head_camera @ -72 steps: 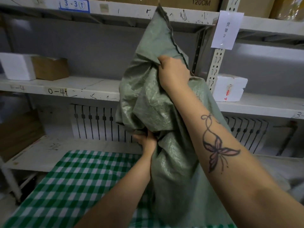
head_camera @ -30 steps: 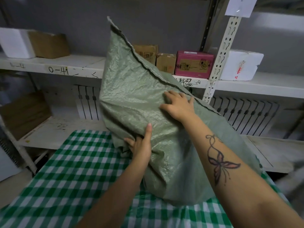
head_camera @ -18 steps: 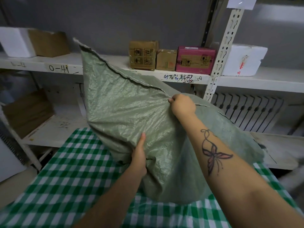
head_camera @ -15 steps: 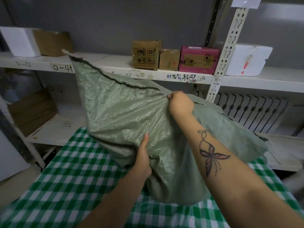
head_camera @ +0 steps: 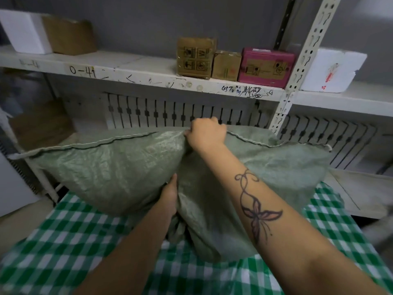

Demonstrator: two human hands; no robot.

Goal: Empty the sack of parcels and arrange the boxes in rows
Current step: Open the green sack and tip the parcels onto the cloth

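Note:
A green woven sack (head_camera: 110, 173) lies spread wide over the far end of the table with the green-and-white checked cloth (head_camera: 63, 241). My right hand (head_camera: 206, 134) grips the sack's stitched far edge in a fist. My left hand (head_camera: 169, 198) holds a bunched fold in the sack's middle, thumb up. What is inside the sack is hidden. On the middle shelf (head_camera: 136, 70) stand two brown boxes, the larger one (head_camera: 195, 57) and a smaller one (head_camera: 226, 65), and a pink box (head_camera: 265, 67) side by side.
White metal shelving stands behind the table, with an upright post (head_camera: 297, 67) at right. A white foam box (head_camera: 331, 70) sits right of the post; another white box (head_camera: 23, 31) and a brown carton (head_camera: 68, 37) sit at far left. A lower shelf (head_camera: 357, 192) lies to the right.
The sack has come down from upright to lying low and wide over the table's far end. My right hand moved from its side to its far edge; my left hand kept its hold.

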